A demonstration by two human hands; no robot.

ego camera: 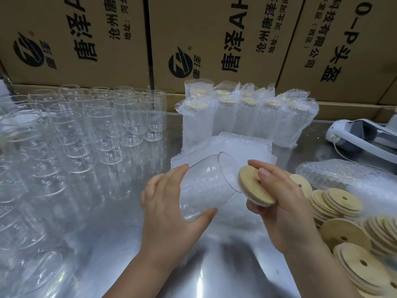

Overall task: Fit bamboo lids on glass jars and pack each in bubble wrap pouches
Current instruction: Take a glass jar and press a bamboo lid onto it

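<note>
My left hand (169, 203) grips a clear glass jar (206, 181), tilted with its open mouth toward the right. My right hand (279, 203) holds a round bamboo lid (253, 186) with a small centre hole, its edge at the jar's rim. A flat stack of bubble wrap pouches (240, 147) lies just behind the jar. Further back stand several wrapped jars (247, 112) with lids inside their pouches. Loose bamboo lids (343, 229) are heaped at the right.
Many empty glass jars (71, 130) stand in rows across the left of the shiny metal table (150, 265). Cardboard boxes (193, 39) form a wall behind. A white device (361, 134) and a lying wrapped jar (343, 177) sit at the right.
</note>
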